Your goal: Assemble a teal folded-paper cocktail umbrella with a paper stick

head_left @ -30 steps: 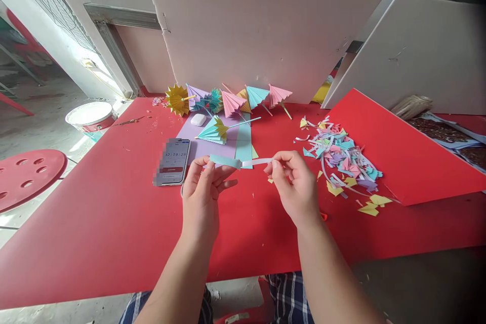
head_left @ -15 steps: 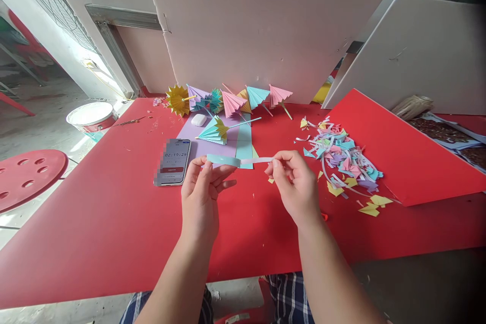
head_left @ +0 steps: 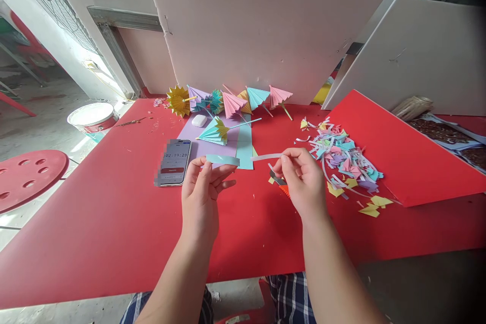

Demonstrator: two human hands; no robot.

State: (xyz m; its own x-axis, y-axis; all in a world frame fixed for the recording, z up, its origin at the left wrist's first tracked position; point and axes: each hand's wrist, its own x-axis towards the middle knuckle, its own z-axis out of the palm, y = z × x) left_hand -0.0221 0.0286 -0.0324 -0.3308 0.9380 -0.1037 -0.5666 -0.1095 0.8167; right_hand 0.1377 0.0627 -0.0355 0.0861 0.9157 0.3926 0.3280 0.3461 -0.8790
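Observation:
My left hand (head_left: 203,187) pinches a light-blue paper strip (head_left: 224,160) between thumb and forefinger, with the other fingers loosely spread under it. To the right, my right hand (head_left: 301,179) is closed on a thin whitish strip (head_left: 266,156) that points left, its tip apart from the blue strip. Just below my right fingers, a dark and orange object (head_left: 280,182) lies partly hidden by the hand; what it is I cannot tell. Behind the hands, a light-blue paper umbrella (head_left: 214,133) rests on purple paper (head_left: 201,149).
A phone (head_left: 173,162) lies left of my left hand. Several paper umbrellas (head_left: 258,96) stand along the back, near a white mouse-like object (head_left: 199,120). Paper scraps (head_left: 345,154) are heaped at right beside a red board (head_left: 402,157). A white bucket (head_left: 93,115) is beyond the table's left edge.
The whitish strip has come away from the blue strip as my right hand moved right. The dark and orange object now shows more beneath it. My left hand stays nearly still.

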